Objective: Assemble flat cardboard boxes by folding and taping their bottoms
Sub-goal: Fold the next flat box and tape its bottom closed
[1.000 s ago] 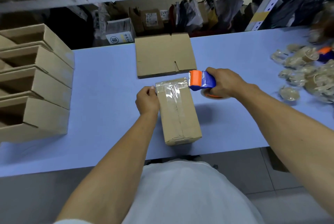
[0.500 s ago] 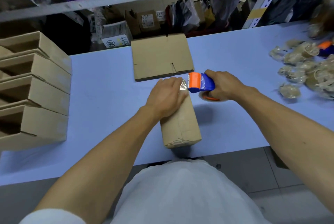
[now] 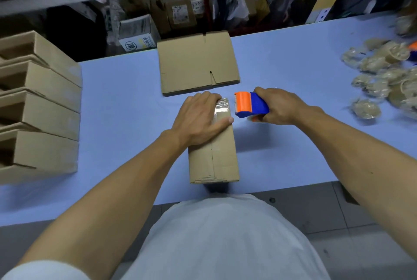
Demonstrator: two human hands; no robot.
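Observation:
A small cardboard box [image 3: 216, 157] lies bottom-up on the blue table [image 3: 121, 103], with clear tape along its centre seam. My left hand [image 3: 198, 119] lies flat on the box's far half, fingers straight, pressing the tape over the far edge. My right hand [image 3: 279, 106] grips a blue and orange tape dispenser [image 3: 249, 104] just right of the box's far corner, a little apart from it. A stack of flat cardboard boxes [image 3: 198, 63] lies just beyond the box.
Several assembled open boxes [image 3: 38, 108] are stacked on their sides at the left. A heap of crumpled tape scraps and rolls [image 3: 388, 76] covers the far right of the table. Shelving with goods stands behind the table. The table's near edge is at my waist.
My left hand moved from the box's left edge onto its top and now presses the tape down at the far end. The dispenser has drawn slightly away to the right.

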